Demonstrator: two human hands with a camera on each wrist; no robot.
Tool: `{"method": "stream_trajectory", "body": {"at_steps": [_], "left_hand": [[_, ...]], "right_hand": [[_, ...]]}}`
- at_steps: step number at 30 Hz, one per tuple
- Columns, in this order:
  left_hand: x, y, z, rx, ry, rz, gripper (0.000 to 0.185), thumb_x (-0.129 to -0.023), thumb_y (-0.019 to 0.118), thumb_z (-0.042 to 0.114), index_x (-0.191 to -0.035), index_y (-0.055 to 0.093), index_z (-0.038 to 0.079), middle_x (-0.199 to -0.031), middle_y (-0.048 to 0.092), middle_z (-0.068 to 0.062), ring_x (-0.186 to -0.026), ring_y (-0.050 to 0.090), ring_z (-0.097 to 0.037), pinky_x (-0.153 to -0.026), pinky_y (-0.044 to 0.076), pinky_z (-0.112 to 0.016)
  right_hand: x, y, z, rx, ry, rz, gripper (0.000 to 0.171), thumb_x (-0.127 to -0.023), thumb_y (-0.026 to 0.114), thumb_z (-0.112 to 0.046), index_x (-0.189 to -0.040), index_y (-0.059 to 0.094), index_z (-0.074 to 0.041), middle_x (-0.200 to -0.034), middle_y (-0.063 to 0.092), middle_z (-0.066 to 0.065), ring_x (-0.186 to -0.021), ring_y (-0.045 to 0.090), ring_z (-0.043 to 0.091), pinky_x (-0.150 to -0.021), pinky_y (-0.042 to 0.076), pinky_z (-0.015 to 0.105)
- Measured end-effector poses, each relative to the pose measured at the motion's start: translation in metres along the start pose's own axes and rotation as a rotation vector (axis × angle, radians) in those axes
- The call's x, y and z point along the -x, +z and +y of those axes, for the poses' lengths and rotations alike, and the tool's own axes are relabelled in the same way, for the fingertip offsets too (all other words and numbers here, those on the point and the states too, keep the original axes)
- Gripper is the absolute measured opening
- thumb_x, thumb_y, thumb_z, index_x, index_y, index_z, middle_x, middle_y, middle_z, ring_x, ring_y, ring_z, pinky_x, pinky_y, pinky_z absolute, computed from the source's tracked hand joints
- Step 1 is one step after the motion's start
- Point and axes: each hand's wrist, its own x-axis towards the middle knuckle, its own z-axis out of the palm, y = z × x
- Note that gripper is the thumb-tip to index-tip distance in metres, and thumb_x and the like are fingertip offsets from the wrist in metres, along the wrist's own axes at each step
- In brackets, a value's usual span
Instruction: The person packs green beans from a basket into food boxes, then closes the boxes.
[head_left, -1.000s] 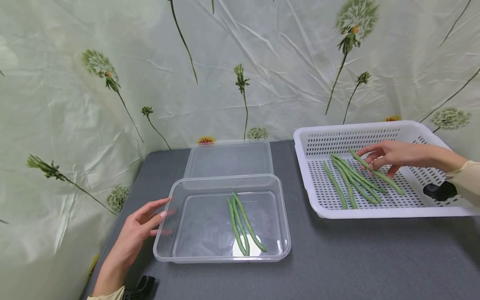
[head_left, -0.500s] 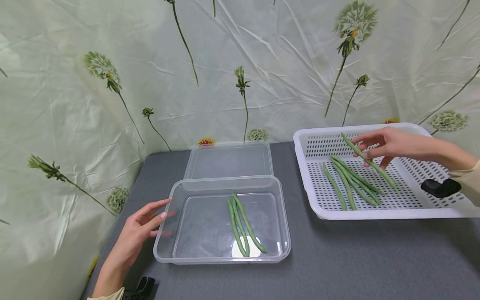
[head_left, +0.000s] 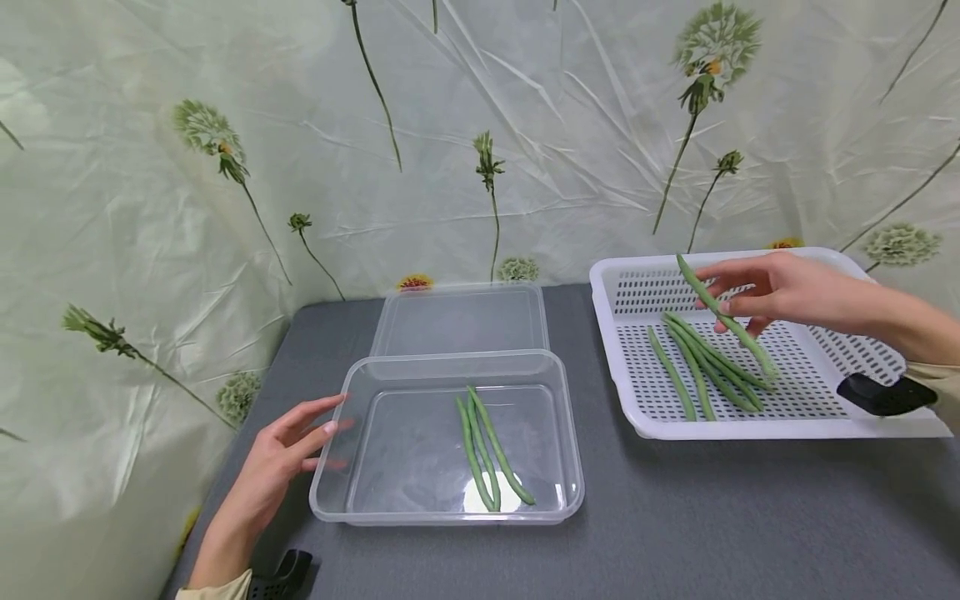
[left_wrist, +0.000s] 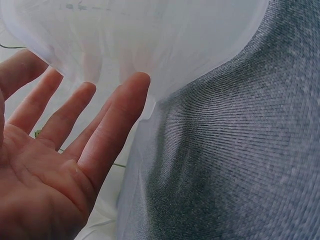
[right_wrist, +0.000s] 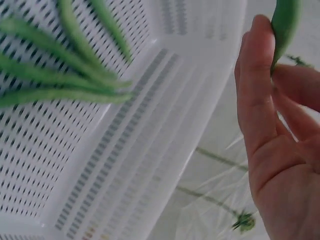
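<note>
My right hand [head_left: 787,292] pinches one green bean [head_left: 723,317] between thumb and fingers, above the white perforated basket [head_left: 825,427]. Several other green beans [head_left: 708,367] lie in the basket below it; the right wrist view shows their ends bunched near one wall. My left hand [head_left: 273,462] touches the left wall of the clear plastic container [head_left: 420,518] with fairly straight fingers, as the left wrist view [left_wrist: 65,145] also shows. Three green beans [head_left: 483,450] lie side by side on the right half of that container's floor.
A clear flat lid [head_left: 461,321] lies behind the container on the grey table [head_left: 600,517]. A flower-printed sheet [head_left: 420,192] hangs behind and to the left of the table. The basket's raised walls stand to the right of the container.
My right hand has raised the pinched bean off the basket floor, with a slight shift to the left. My left hand and the container stay where they were.
</note>
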Motion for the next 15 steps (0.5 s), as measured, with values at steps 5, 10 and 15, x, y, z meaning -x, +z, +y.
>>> {"method": "stream_trajectory", "body": {"at_steps": [5,10,15], "left_hand": [[0.001,-0.001,0.001,0.003,0.004,0.005,0.041,-0.101,0.057,0.011,-0.14,0.05,0.0,-0.141,0.054,-0.002,-0.116,0.062,-0.017,-0.074,0.059,-0.051],[0.001,0.0,0.001,0.009,0.005,0.0,0.042,-0.101,0.057,0.012,-0.141,0.049,0.001,-0.143,0.052,-0.004,-0.117,0.061,-0.018,-0.074,0.058,-0.052],[0.002,0.0,0.0,0.013,0.012,0.001,0.042,-0.101,0.057,0.011,-0.14,0.049,-0.001,-0.143,0.052,-0.005,-0.117,0.061,-0.019,-0.074,0.059,-0.052]], "right_hand": [[0.004,0.015,-0.019,0.008,-0.004,0.081,0.051,-0.098,0.061,-0.008,-0.146,0.044,-0.005,-0.118,0.065,0.007,-0.079,0.068,0.022,-0.063,0.058,0.035],[0.004,0.031,-0.033,-0.051,-0.06,0.138,0.052,-0.097,0.061,-0.004,-0.146,0.044,-0.004,-0.124,0.063,0.012,-0.083,0.069,0.021,-0.064,0.058,0.035],[0.002,0.049,-0.048,-0.118,-0.068,0.209,0.052,-0.098,0.061,-0.005,-0.147,0.044,-0.006,-0.127,0.059,0.016,-0.087,0.07,0.023,-0.064,0.059,0.036]]}}
